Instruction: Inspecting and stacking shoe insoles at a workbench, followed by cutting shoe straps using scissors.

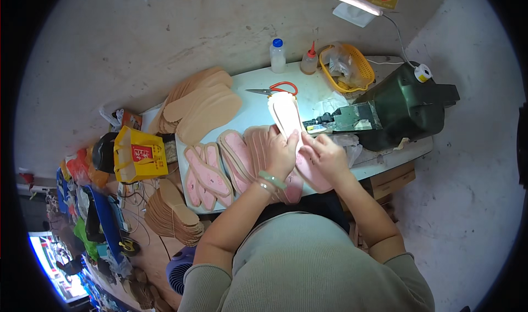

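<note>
A pink insole [286,114] is held up over the table, its far end washed white by the lamp. My left hand [281,153] is closed on its left edge, thumb on top, with a pale green bangle at the wrist. My right hand [328,157] pinches its right edge with bent fingers. The lower pink part shows below the hands. Beneath and left of my left hand lie rows of pink insoles [209,172] on the white table [250,100]. Just right of the held insole is the narrow arm of a dark green machine [404,111].
Beyond lie red-handled scissors [283,86], a blue-capped bottle [278,56], a red-tipped bottle [309,62] and a yellow basket [352,64]. Tan insole blanks [206,108] are piled at the left. A yellow bag [140,155] and another stack of blanks [173,213] stand beside the table.
</note>
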The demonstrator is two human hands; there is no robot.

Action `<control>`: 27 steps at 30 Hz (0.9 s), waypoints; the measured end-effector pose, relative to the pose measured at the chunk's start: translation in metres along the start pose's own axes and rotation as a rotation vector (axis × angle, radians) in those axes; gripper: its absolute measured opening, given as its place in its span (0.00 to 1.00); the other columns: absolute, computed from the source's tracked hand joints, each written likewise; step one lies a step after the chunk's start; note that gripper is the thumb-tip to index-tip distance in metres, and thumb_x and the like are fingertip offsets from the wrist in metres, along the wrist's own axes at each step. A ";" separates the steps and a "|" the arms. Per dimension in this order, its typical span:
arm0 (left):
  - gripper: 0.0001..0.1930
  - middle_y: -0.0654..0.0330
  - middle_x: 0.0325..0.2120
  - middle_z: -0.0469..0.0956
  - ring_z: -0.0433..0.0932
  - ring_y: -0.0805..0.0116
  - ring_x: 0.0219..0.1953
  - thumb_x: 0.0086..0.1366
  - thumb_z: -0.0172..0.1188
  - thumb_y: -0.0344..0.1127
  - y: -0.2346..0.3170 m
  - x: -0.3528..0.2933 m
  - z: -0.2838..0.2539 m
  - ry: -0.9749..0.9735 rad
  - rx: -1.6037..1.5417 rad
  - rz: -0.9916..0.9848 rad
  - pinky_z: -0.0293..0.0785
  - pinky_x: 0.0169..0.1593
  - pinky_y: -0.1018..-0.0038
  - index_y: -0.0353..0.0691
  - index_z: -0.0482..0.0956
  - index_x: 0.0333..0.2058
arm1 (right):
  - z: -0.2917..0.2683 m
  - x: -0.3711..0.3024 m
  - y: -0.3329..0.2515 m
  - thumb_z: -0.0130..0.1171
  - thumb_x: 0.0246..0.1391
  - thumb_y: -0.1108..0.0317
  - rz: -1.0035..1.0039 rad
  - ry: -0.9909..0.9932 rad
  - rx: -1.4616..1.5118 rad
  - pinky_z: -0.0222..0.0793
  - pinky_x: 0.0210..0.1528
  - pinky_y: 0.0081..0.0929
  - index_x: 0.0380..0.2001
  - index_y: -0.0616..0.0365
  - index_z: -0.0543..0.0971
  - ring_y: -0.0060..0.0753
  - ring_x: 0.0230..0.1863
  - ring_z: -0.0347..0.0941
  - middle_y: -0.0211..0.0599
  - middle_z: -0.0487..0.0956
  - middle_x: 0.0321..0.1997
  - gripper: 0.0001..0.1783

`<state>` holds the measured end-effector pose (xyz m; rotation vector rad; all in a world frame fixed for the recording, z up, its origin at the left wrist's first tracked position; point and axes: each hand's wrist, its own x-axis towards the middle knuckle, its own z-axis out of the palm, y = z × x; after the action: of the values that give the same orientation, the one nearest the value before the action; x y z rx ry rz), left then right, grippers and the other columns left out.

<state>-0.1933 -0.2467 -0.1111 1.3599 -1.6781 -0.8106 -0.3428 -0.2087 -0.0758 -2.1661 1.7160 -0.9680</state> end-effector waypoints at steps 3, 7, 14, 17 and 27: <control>0.17 0.44 0.45 0.73 0.65 0.47 0.53 0.61 0.54 0.40 0.001 0.020 0.027 0.064 0.127 0.069 0.63 0.54 0.57 0.32 0.79 0.42 | -0.001 0.003 0.036 0.65 0.49 0.56 0.043 0.024 0.030 0.71 0.25 0.28 0.45 0.48 0.81 0.31 0.22 0.74 0.32 0.77 0.28 0.20; 0.16 0.45 0.41 0.76 0.70 0.49 0.47 0.63 0.53 0.38 -0.008 0.045 0.039 -0.065 -0.159 -0.021 0.64 0.52 0.60 0.31 0.76 0.42 | -0.003 -0.028 0.059 0.61 0.54 0.59 0.558 0.036 0.893 0.70 0.29 0.25 0.44 0.60 0.79 0.25 0.27 0.75 0.32 0.79 0.31 0.19; 0.20 0.43 0.40 0.74 0.73 0.49 0.44 0.65 0.52 0.43 -0.036 0.078 0.031 -0.087 -0.278 -0.217 0.67 0.49 0.61 0.28 0.75 0.42 | 0.016 -0.056 0.024 0.54 0.59 0.61 0.801 -0.307 1.498 0.70 0.33 0.22 0.38 0.64 0.78 0.23 0.28 0.74 0.34 0.78 0.28 0.15; 0.27 0.41 0.46 0.71 0.68 0.46 0.50 0.61 0.58 0.48 -0.022 0.095 0.019 0.034 0.230 0.119 0.61 0.56 0.58 0.28 0.70 0.49 | 0.028 -0.048 0.025 0.54 0.59 0.60 0.821 -0.203 1.399 0.68 0.27 0.19 0.33 0.60 0.77 0.21 0.25 0.73 0.32 0.77 0.25 0.13; 0.20 0.57 0.38 0.78 0.73 0.60 0.46 0.55 0.65 0.50 0.001 0.144 -0.017 -0.882 0.292 0.324 0.67 0.52 0.65 0.47 0.80 0.43 | 0.024 -0.004 0.019 0.54 0.60 0.64 0.965 -0.107 1.534 0.60 0.24 0.15 0.34 0.60 0.77 0.16 0.20 0.67 0.27 0.75 0.22 0.10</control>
<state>-0.1918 -0.3871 -0.0748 0.8905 -2.7001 -1.0810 -0.3438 -0.2159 -0.1057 -0.3376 0.9790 -1.1309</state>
